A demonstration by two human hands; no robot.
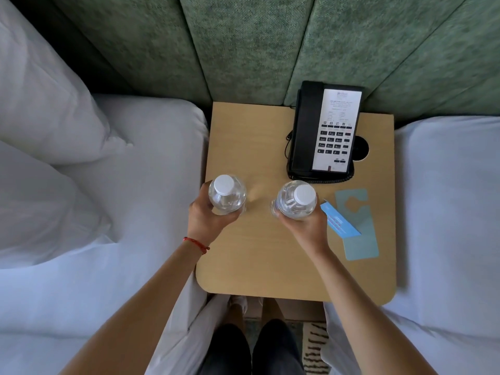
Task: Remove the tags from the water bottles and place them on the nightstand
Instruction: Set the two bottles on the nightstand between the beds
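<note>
Head view: nearest me, my left hand (208, 217) is wrapped round one bottle (227, 194) and my right hand (305, 226) round the other bottle (296, 200), both caps bare. I'd lower each straight down, bases flat on the nightstand (259, 255), then let go. Two tags (351, 223) lie overlapped at 3 o'clock of my right hand, just beside it. Farther, at 12, sits the phone (324, 131).

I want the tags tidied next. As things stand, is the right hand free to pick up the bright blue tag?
Probably not yet. The right hand grips a water bottle, so its fingers are occupied. The bright blue tag lies uncovered on the nightstand right beside that hand; once the bottle is set down, nothing blocks it.
</note>
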